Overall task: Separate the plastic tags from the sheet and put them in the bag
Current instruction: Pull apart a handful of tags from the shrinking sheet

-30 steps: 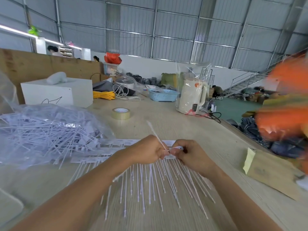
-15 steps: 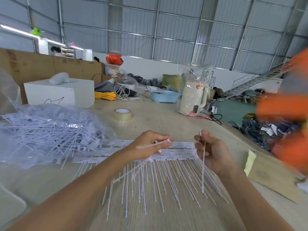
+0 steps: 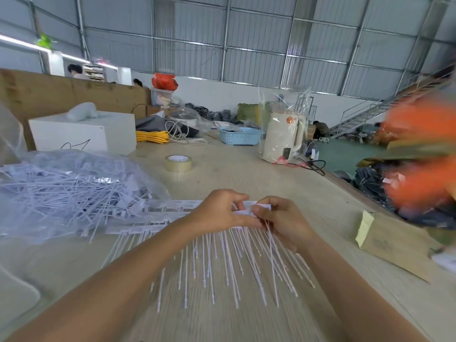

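Over on the left the clear bag (image 3: 74, 188) lies slumped on the table (image 3: 246, 174), its mouth facing the work so loose tags can be swept in with a short reach; it already holds a thick tangle of white tags. Just beside it the sheet (image 3: 158, 218) of plastic tags lies flat, header strip away from the person and the long white tails (image 3: 217, 262) fanning toward them, which keeps each strip easy to single out.

The left hand (image 3: 219, 211) sits curled on the header strip, fingers and thumb pinching it, I judge to hold the sheet steady. The right hand (image 3: 276, 218) is touching it, fingers folded around a tag at the strip's right end, apparently to snap it free (one loose tail seems to trail down from that grip, though it is hard to be sure).

Farther back stand a roll of tape (image 3: 178, 163) and a wrapped kettle (image 3: 283, 137), well apart from the work.
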